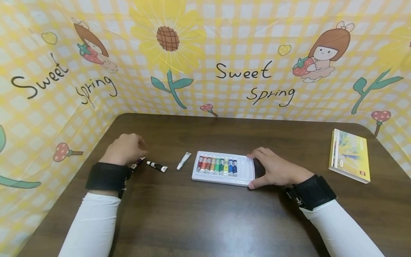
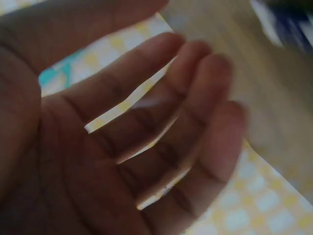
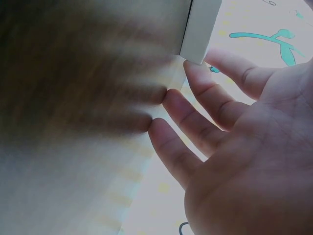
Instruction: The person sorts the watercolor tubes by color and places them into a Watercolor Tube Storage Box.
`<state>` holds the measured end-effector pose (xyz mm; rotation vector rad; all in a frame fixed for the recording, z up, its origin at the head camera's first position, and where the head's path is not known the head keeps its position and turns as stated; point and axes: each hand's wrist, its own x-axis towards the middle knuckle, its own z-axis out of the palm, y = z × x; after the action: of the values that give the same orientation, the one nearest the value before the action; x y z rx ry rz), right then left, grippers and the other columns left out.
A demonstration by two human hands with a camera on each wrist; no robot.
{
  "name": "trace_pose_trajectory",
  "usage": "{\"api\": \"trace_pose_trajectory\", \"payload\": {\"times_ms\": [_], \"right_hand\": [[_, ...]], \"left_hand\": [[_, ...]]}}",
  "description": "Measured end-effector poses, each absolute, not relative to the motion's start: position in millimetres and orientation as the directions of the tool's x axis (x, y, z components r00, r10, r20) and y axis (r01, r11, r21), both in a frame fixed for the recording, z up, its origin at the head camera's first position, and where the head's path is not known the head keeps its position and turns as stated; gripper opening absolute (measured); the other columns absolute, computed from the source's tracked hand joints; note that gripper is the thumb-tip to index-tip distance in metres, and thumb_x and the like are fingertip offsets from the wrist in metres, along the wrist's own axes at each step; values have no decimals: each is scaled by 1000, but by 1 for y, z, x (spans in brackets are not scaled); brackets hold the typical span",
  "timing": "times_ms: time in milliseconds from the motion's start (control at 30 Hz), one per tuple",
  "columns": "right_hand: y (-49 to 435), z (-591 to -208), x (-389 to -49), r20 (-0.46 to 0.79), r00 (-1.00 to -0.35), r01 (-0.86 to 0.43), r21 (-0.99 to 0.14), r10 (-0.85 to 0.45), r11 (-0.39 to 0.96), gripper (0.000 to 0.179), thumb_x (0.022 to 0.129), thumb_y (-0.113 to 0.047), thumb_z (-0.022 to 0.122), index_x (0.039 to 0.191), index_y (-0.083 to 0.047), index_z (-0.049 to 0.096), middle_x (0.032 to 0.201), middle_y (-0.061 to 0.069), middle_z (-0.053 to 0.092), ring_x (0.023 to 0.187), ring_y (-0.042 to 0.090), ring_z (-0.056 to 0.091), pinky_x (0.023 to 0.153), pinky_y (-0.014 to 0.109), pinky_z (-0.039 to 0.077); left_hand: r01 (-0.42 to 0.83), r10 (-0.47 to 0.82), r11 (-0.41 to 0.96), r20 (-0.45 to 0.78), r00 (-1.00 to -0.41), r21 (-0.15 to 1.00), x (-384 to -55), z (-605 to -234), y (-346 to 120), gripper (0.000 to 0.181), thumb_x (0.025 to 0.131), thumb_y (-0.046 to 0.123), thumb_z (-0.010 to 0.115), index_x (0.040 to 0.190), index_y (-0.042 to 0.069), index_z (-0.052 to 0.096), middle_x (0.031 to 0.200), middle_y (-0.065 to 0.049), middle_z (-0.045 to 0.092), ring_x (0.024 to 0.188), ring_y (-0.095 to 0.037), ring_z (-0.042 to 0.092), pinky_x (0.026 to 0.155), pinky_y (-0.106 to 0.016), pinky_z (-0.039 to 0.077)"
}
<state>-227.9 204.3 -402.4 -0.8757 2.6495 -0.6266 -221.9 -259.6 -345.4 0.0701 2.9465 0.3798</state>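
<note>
currently, left hand loosely curled above dark tube; right hand gripping tray's end.

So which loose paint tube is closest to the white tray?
The slim white tube, just left of the rectangular white plastic tray. The black tube with white ends lies farther left; the partly hidden dark tube by the left hand is farthest.

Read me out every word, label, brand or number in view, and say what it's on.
"Sweet Spring": back of the yellow-checked cloth.
"Sweet Spring": same cloth, left side.
Paint tubes in the white tray: labels too small.
Loose paint tubes: too small.
Yellow book: cover print unreadable.
</note>
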Motion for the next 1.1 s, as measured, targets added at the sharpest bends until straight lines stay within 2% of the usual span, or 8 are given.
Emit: {"api": "trace_pose_trajectory", "payload": {"times_ms": [133,333,433,600,767,900,1000,1100], "right_hand": [[203,-401,-227,-133,-776,-493,-482,-616,724,97,77,-58,89,148,-4,51,148,17,49,136,35,46,114,59,42],[205,-401,-226,-133,-775,-494,-483,-618,723,98,77,-59,88,148,-4,50,148,16,49,136,35,46,113,59,42],[205,-401,-226,-132,-775,-494,-484,-619,722,98,77,-60,88,148,-5,50,148,16,50,135,35,46,113,59,42],[205,-402,-227,-134,-771,-497,-484,-622,720,98,77,-59,88,148,-4,50,148,16,50,135,35,46,113,59,42],[204,-402,-228,-137,-770,-499,-480,-623,722,98,77,-60,88,149,-4,50,148,16,49,136,35,46,114,59,42],[204,-402,-228,-135,-769,-498,-484,-624,719,98,77,-60,88,149,-4,50,148,16,49,137,35,46,114,59,42],[204,-402,-228,-132,-770,-499,-485,-624,718,98,77,-59,88,148,-4,50,148,16,50,137,35,46,114,59,42],[204,-402,-227,-129,-771,-500,-483,-623,719,98,77,-59,88,148,-4,51,148,16,50,137,35,46,114,59,42]], "left_hand": [[-22,54,964,-273,-960,267,-221,-347,-282,43,92,28,76,122,-3,71,121,-28,72,104,-44,70,82,-57,57],[-33,67,958,-335,-940,285,-224,-349,-282,20,88,22,79,100,5,76,91,-12,73,79,-26,66,69,-42,53],[-46,47,964,-338,-940,262,-225,-350,-278,13,86,17,76,95,7,76,86,-10,70,77,-25,63,66,-41,51],[-45,32,972,-322,-946,229,-226,-353,-274,11,84,9,71,94,8,76,94,-14,72,83,-29,63,67,-43,51],[8,89,963,-289,-953,269,-228,-354,-271,25,86,-4,61,100,6,79,106,-20,75,84,-30,62,70,-40,52],[-8,47,966,-208,-977,259,-227,-356,-277,19,93,6,62,101,6,78,105,-20,75,84,-31,65,69,-44,53],[-74,-32,967,-173,-984,243,-224,-358,-283,18,94,23,67,92,7,77,95,-18,73,79,-32,66,64,-47,52],[-124,-77,963,-197,-977,241,-223,-358,-285,23,92,28,71,83,7,75,88,-18,71,77,-34,66,63,-47,53]]}}
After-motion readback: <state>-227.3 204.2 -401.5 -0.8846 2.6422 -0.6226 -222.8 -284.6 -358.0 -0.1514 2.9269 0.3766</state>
